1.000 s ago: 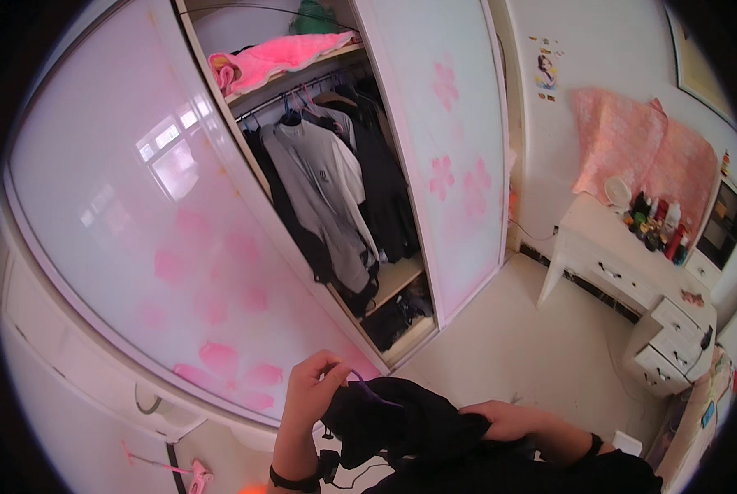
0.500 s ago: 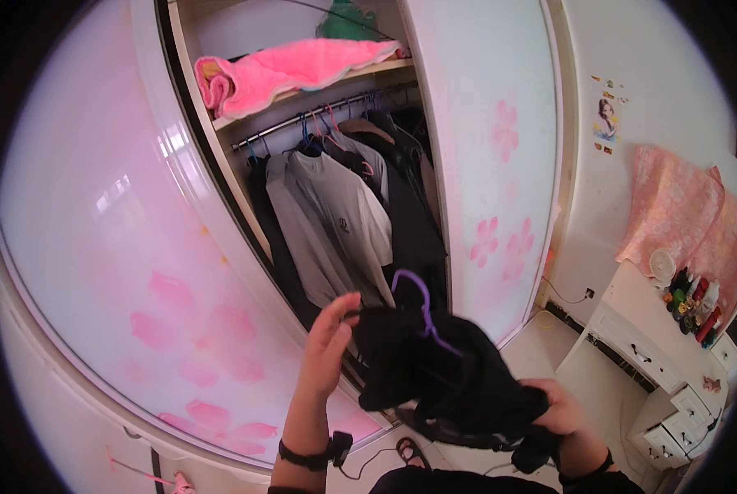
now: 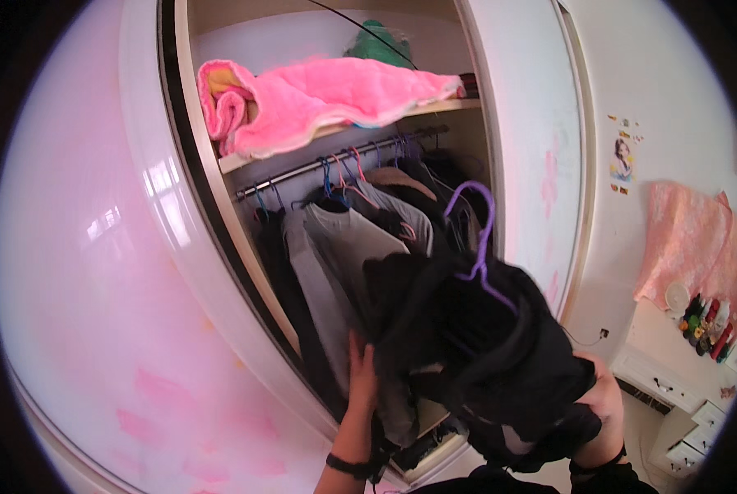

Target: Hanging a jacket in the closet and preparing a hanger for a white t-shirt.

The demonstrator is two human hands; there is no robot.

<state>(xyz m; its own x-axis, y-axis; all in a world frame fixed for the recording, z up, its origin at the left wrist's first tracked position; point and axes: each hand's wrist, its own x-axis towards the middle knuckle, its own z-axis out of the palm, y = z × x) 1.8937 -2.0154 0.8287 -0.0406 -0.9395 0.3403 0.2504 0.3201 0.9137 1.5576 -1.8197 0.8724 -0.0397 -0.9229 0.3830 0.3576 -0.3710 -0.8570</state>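
Observation:
A black garment (image 3: 508, 354), perhaps a hooded jacket, hangs on a purple hanger (image 3: 485, 235) in front of the open wardrobe. My right hand (image 3: 605, 399) is closed on the garment's right side, its fingertips partly hidden by the cloth. Fingers stretched upward, my left hand (image 3: 363, 375) is beside the garment's left edge, against or just before the grey long-sleeved top (image 3: 323, 255); I cannot tell whether it touches. The hanger's hook stands free in the air, below and to the right of the metal clothes rail (image 3: 302, 169).
Several dark garments hang on coloured hangers along the rail. Above, a shelf (image 3: 446, 105) bears a pink fleecy blanket (image 3: 335, 95) and a green bundle (image 3: 381, 45). Glossy sliding doors (image 3: 80, 247) flank the opening. A white dressing table (image 3: 656, 346) with bottles stands at right.
The wardrobe appears closer. The black garment and its hanger have risen and shifted right, with my right hand holding on. My left hand has moved lower and right, toward the hanging clothes.

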